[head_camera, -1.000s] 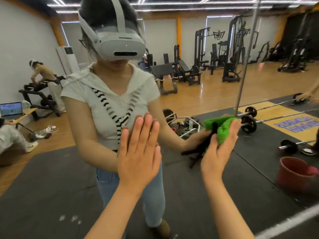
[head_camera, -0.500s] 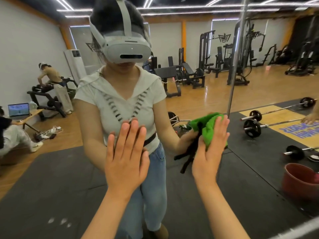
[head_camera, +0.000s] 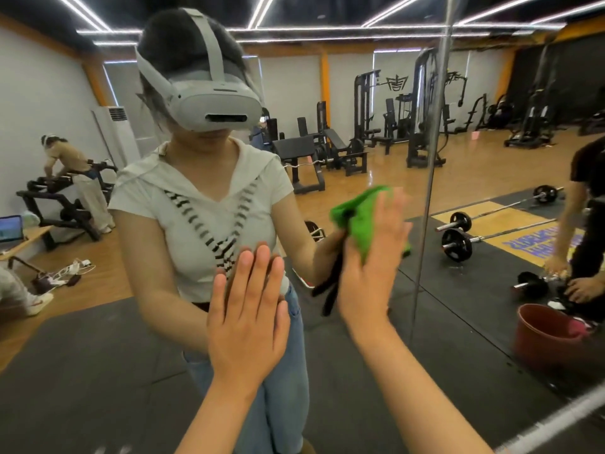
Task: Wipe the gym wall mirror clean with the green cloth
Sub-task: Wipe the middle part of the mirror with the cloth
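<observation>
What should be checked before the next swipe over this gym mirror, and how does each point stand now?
1. The green cloth sits between right hand and mirror: ok.
2. Its fingers lie straight over the cloth: ok.
3. The left hand is off the glass: not ok, its palm appears flat on it and may leave prints.
4. The panel seam, right of the cloth, is unobstructed: ok.
5. Cloth damp enough: cannot tell.
6. Streaks on the glass: cannot tell.
</observation>
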`<state>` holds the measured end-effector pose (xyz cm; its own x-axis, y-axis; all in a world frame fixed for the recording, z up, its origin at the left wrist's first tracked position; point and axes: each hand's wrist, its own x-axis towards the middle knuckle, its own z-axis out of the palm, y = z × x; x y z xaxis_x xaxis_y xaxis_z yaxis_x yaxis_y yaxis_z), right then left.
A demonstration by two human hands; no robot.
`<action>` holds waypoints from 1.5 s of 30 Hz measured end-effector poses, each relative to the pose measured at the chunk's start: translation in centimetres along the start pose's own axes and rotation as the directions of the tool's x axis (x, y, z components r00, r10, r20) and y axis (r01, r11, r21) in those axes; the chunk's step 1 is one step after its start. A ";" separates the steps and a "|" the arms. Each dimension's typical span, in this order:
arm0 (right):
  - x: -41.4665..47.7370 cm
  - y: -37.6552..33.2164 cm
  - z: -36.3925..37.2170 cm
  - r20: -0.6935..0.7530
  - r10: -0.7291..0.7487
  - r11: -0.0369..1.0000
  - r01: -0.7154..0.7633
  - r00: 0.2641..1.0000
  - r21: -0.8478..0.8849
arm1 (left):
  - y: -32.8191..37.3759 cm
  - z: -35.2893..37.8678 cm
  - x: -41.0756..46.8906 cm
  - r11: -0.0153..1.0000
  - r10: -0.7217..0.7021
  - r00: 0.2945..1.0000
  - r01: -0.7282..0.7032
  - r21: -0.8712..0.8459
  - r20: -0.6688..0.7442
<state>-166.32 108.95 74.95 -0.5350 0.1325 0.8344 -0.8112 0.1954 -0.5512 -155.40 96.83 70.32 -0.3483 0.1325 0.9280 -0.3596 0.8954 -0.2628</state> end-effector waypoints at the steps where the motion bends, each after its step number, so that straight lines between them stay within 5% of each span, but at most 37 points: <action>1: -0.8 -0.9 0.6 0.097 -0.171 0.985 0.174 0.980 -0.016 | -0.1 0.0 0.0 1.000 0.002 1.000 -0.002 -0.002 0.007; 3: -0.8 -1.0 0.4 0.287 -0.462 0.874 0.486 0.839 -0.012 | -0.1 -0.1 0.0 1.000 0.001 1.000 0.000 -0.018 0.026; 5: 1.5 0.2 -0.8 0.311 -0.534 0.822 0.569 0.786 -0.030 | -0.2 -0.3 0.0 0.999 0.000 1.000 0.002 -0.036 0.029; 8: 5.6 1.3 -2.5 0.117 -0.282 0.957 0.289 0.952 -0.039 | -0.2 -0.4 0.2 0.999 -0.008 1.000 0.009 -0.050 0.028; 11: 7.0 -0.6 -1.5 -0.025 -0.071 0.997 0.072 0.997 0.015 | -0.2 -0.4 0.2 0.998 -0.016 0.999 0.018 -0.054 0.036; 13: 6.2 -2.0 -0.3 0.018 -0.248 0.968 0.248 0.969 -0.042 | -0.2 -0.5 0.3 0.998 -0.019 0.999 0.021 -0.057 0.044; 16: 7.1 -1.7 -0.3 0.167 -0.558 0.814 0.576 0.813 -0.080 | -0.3 -0.5 0.2 0.998 -0.015 0.998 0.019 -0.064 0.058; 18: 9.4 -0.7 -1.0 0.174 -0.622 0.756 0.644 0.763 -0.120 | -0.3 -0.5 0.2 0.998 -0.017 0.998 0.021 -0.065 0.064; 20: 11.6 0.2 -1.6 0.062 -0.511 0.849 0.515 0.857 -0.122 | -0.3 -0.5 0.3 0.998 -0.021 0.997 0.026 -0.065 0.069; 22: 13.0 -0.1 -1.7 -0.092 -0.251 0.967 0.247 0.964 -0.057 | -0.3 -0.5 0.3 0.998 -0.023 0.997 0.027 -0.056 0.079; 25: 12.2 -3.4 0.0 -0.170 -0.047 0.999 0.050 0.984 0.013 | -0.2 -0.5 0.2 0.998 -0.023 0.996 0.027 -0.048 0.084; 27: 10.1 -5.8 1.2 -0.058 -0.278 0.961 0.278 0.959 -0.017 | -0.3 -0.5 0.2 0.999 -0.023 0.996 0.026 -0.043 0.082; 29: 9.0 -6.5 1.3 0.161 -0.591 0.793 0.606 0.790 -0.063 | -0.3 -0.4 0.1 0.999 -0.019 0.997 0.023 -0.047 0.077; 31: 11.1 -5.3 0.0 0.277 -0.696 0.663 0.741 0.662 -0.106 | -0.3 -0.4 0.1 0.998 -0.020 0.997 0.025 -0.058 0.078; 33: 13.3 -3.5 -1.2 0.216 -0.603 0.758 0.636 0.768 -0.144 | -0.4 -0.4 0.1 0.997 -0.017 0.997 0.023 -0.071 0.081; 35: 15.0 -2.5 -2.1 0.044 -0.369 0.923 0.372 0.928 -0.098 | -0.4 -0.3 0.1 0.997 -0.014 0.996 0.021 -0.076 0.085; 38: 14.5 -4.7 -0.7 -0.068 -0.140 0.990 0.140 0.988 -0.018 | -0.4 -0.3 0.1 0.997 -0.013 0.996 0.019 -0.073 0.085; 40: 12.9 -6.8 0.5 0.015 -0.307 0.951 0.307 0.952 -0.045 | -0.4 -0.2 0.1 0.998 -0.009 0.997 0.014 -0.061 0.076; 43: 12.7 -7.0 0.2 0.250 -0.628 0.733 0.668 0.737 -0.126 | -0.4 -0.3 0.1 0.998 -0.003 0.999 0.006 -0.062 0.045; 45: 15.1 -5.5 -1.0 0.271 -0.627 0.716 0.677 0.731 -0.172 | -0.4 -0.3 0.1 0.997 -0.001 0.999 0.004 -0.071 0.033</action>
<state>-169.66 110.87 90.54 0.0533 -0.2890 0.9558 -0.9023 0.3962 0.1701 -155.05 96.65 70.60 -0.3763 0.1170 0.9191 -0.2986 0.9237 -0.2399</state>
